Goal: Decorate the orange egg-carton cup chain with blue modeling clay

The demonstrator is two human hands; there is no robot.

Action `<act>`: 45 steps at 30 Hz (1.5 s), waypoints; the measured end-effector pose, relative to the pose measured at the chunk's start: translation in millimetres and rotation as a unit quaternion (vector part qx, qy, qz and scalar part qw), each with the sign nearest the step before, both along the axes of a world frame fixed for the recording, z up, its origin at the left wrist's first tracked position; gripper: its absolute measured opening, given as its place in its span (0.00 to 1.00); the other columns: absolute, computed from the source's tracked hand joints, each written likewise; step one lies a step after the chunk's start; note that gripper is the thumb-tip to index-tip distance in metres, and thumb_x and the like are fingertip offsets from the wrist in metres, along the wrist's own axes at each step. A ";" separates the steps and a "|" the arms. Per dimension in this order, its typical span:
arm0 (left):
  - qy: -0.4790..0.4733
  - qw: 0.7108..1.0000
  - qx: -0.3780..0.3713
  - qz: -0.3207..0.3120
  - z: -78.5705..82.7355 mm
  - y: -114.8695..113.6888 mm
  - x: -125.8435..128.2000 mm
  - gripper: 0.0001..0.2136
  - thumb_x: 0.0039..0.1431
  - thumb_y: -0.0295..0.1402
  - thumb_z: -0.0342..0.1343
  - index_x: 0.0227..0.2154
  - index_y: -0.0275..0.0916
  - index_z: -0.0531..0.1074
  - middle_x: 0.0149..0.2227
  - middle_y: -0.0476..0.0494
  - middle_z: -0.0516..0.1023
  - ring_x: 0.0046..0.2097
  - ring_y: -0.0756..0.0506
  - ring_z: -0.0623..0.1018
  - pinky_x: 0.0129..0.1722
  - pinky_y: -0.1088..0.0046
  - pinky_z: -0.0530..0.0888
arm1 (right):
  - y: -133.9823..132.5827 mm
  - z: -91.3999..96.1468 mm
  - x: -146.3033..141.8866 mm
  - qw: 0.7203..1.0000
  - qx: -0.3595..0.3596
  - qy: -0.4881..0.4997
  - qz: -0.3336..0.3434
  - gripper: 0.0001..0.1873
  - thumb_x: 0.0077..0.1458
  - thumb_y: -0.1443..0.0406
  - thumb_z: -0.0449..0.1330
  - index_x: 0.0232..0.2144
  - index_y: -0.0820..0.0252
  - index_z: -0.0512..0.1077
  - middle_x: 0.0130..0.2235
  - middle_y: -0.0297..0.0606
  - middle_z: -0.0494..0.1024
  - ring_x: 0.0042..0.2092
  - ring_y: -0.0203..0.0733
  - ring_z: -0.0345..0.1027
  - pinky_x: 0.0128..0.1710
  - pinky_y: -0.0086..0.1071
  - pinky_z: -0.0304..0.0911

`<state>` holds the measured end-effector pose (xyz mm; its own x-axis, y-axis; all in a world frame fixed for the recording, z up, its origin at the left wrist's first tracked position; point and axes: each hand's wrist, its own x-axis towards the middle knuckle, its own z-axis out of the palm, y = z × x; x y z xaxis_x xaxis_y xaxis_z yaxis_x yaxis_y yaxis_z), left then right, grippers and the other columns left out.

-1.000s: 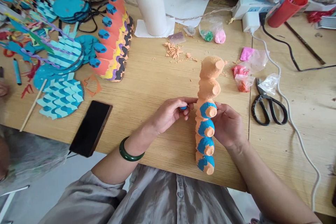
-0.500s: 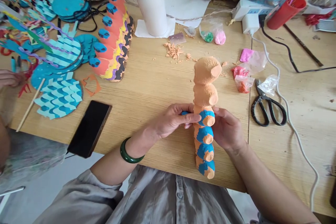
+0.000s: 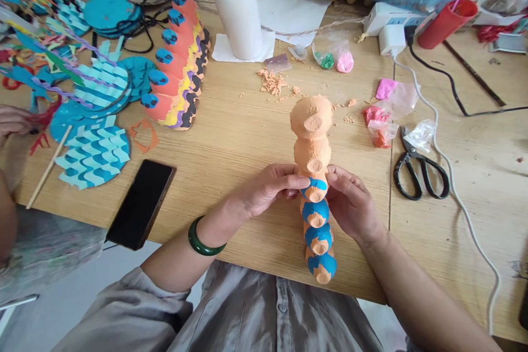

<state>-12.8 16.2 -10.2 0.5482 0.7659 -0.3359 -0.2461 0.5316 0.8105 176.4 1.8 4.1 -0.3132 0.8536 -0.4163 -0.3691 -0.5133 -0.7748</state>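
An orange, clay-covered bumpy strip (image 3: 312, 155) stands lengthwise in front of me, its row of humps running toward the table's front edge. Blue clay (image 3: 315, 209) coats part of the several nearer humps; the two far ones are plain orange. My left hand (image 3: 277, 186) is closed at the strip's left side, thumb tip pressing the uppermost blue patch. Its curled fingers are partly hidden, so any clay within them does not show. On the right side, my right hand (image 3: 353, 198) grips the strip between thumb and fingers, level with the same hump.
A finished-looking orange strip with blue tips (image 3: 178, 60) lies left, near blue paper discs (image 3: 94, 148) and a phone (image 3: 140, 203). Scissors (image 3: 421, 170), bagged clay (image 3: 381, 121) and a white cable (image 3: 457, 198) are right. A white bottle (image 3: 239, 16) stands behind. Another person's hand (image 3: 16, 121) shows far left.
The strip has turned so its hump tips face me more, and its far end has shifted left. The blue lump seen in my left fingers is now out of sight.
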 end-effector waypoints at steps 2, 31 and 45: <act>0.013 1.000 -0.003 0.009 -1.9 -0.4 -0.2 0.16 0.55 0.44 0.67 0.26 0.36 0.72 0.27 0.51 0.67 0.30 0.52 0.62 0.32 0.71 0.59 | -2.0 1.6 0.8 1.000 0.017 -0.014 0.004 0.15 0.55 0.52 0.70 0.27 0.55 0.77 0.28 0.34 0.76 0.32 0.41 0.69 0.35 0.35 0.66; 0.002 0.999 -0.037 0.034 -1.1 -3.4 4.8 0.14 0.55 0.43 0.64 0.28 0.38 0.71 0.29 0.50 0.70 0.31 0.51 0.67 0.34 0.72 0.67 | -3.4 -1.2 4.2 0.991 0.079 -0.102 0.026 0.15 0.61 0.52 0.67 0.29 0.54 0.77 0.30 0.33 0.77 0.33 0.41 0.68 0.36 0.35 0.64; 0.025 0.997 0.034 0.058 -5.0 -4.2 11.1 0.17 0.54 0.44 0.69 0.26 0.36 0.71 0.27 0.50 0.71 0.31 0.51 0.69 0.34 0.72 0.67 | -5.4 9.4 -3.9 0.982 0.111 -0.151 0.012 0.16 0.58 0.52 0.68 0.27 0.56 0.78 0.27 0.33 0.76 0.28 0.37 0.64 0.28 0.31 0.60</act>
